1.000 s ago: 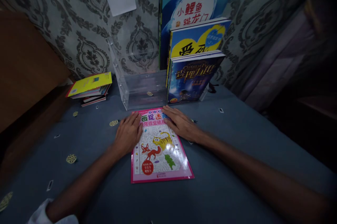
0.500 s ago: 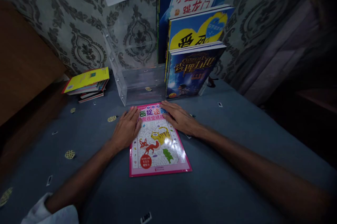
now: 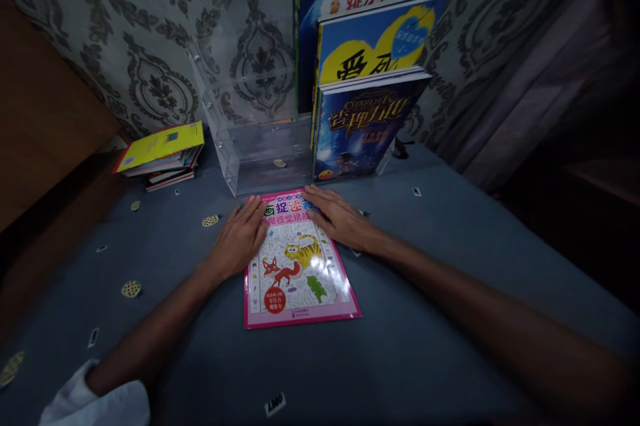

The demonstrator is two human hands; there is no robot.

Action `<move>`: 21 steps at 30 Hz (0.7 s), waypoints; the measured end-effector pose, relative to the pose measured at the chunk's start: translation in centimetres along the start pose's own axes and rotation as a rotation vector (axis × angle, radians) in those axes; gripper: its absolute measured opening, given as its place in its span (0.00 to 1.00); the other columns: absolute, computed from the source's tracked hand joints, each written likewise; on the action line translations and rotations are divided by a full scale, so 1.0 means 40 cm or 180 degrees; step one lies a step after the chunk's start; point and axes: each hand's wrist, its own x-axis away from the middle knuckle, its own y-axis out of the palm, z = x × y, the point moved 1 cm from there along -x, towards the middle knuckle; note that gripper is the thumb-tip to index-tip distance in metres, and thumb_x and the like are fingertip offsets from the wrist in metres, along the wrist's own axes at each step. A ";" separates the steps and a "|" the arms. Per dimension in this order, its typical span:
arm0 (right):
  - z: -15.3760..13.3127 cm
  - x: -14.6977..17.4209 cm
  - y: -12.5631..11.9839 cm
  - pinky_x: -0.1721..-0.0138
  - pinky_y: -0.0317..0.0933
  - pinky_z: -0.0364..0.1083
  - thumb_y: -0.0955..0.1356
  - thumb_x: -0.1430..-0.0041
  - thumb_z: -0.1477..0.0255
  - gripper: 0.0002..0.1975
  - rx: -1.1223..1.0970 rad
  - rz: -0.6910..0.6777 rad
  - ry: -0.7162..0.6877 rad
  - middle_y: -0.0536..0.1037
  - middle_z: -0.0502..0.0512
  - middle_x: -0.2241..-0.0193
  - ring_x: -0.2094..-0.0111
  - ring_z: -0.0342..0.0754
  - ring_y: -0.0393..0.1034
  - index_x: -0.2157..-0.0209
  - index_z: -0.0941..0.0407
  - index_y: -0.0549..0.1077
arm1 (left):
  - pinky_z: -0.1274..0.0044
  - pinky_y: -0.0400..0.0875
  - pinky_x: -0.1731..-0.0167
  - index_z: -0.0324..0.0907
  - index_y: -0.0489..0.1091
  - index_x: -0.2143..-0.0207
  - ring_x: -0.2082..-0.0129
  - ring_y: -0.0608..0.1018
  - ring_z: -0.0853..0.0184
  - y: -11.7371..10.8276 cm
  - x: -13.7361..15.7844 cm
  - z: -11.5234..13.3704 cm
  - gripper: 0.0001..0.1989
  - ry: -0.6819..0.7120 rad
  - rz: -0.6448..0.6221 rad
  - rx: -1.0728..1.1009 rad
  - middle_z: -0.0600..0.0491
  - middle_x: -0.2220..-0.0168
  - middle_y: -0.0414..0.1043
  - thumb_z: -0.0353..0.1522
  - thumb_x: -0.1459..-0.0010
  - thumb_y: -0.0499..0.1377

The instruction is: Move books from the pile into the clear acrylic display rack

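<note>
A pink-bordered picture book [image 3: 295, 266] with a fox and a striped cat on its cover lies flat on the blue-grey cloth. My left hand [image 3: 241, 236] rests with stretched fingers over its upper left edge. Across from it, my right hand [image 3: 343, 218] lies flat over the upper right corner, fingers extended. Neither hand is wrapped round the book. Just beyond the book's top edge stands a clear acrylic rack [image 3: 260, 173], its right side holding a dark blue book [image 3: 360, 129].
Behind the dark blue book are a blue and yellow book [image 3: 370, 39] and a taller blue book [image 3: 310, 46]. A small stack of books [image 3: 163, 149] with a yellow cover on top lies left of the rack. Patterned wallpaper [image 3: 160, 79] backs the table.
The whole view has shifted slightly, so things sit a little higher in the picture. Both hands keep their places on the picture book.
</note>
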 end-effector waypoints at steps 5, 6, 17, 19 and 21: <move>-0.001 0.000 0.000 0.34 0.52 0.63 0.59 0.30 0.65 0.25 0.0063 -0.0012 0.0001 0.65 0.67 0.35 0.32 0.57 0.56 0.36 0.60 0.64 | 0.59 0.59 0.35 0.36 0.61 0.36 0.32 0.62 0.58 -0.003 -0.002 0.000 0.24 0.0022 -0.0034 0.0016 0.40 0.33 0.60 0.36 0.29 0.45; -0.003 0.000 -0.001 0.34 0.52 0.63 0.59 0.30 0.65 0.25 0.0078 -0.0026 0.0014 0.64 0.68 0.35 0.32 0.57 0.55 0.37 0.61 0.64 | 0.59 0.59 0.35 0.36 0.61 0.36 0.32 0.62 0.58 -0.004 -0.002 0.001 0.24 0.0015 -0.0051 0.0011 0.40 0.33 0.59 0.36 0.29 0.45; -0.003 0.001 0.002 0.34 0.52 0.63 0.58 0.30 0.65 0.26 0.0156 -0.0088 0.0035 0.63 0.67 0.34 0.32 0.57 0.55 0.36 0.60 0.64 | 0.59 0.59 0.34 0.38 0.61 0.36 0.32 0.61 0.58 -0.006 -0.003 0.002 0.24 -0.0016 -0.0097 0.0030 0.43 0.33 0.59 0.37 0.29 0.44; -0.003 0.001 0.002 0.34 0.52 0.63 0.58 0.30 0.65 0.26 0.0152 -0.0094 0.0047 0.63 0.67 0.34 0.32 0.57 0.55 0.36 0.60 0.64 | 0.59 0.59 0.35 0.36 0.62 0.36 0.32 0.61 0.58 -0.004 -0.003 0.001 0.24 -0.0008 -0.0080 0.0022 0.42 0.33 0.59 0.37 0.29 0.44; -0.004 0.001 0.001 0.34 0.52 0.63 0.58 0.30 0.65 0.25 0.0138 -0.0063 0.0029 0.63 0.65 0.34 0.32 0.57 0.55 0.36 0.59 0.64 | 0.59 0.59 0.35 0.36 0.62 0.36 0.32 0.61 0.58 -0.003 -0.002 0.000 0.25 -0.0002 -0.0059 0.0031 0.42 0.33 0.59 0.37 0.29 0.44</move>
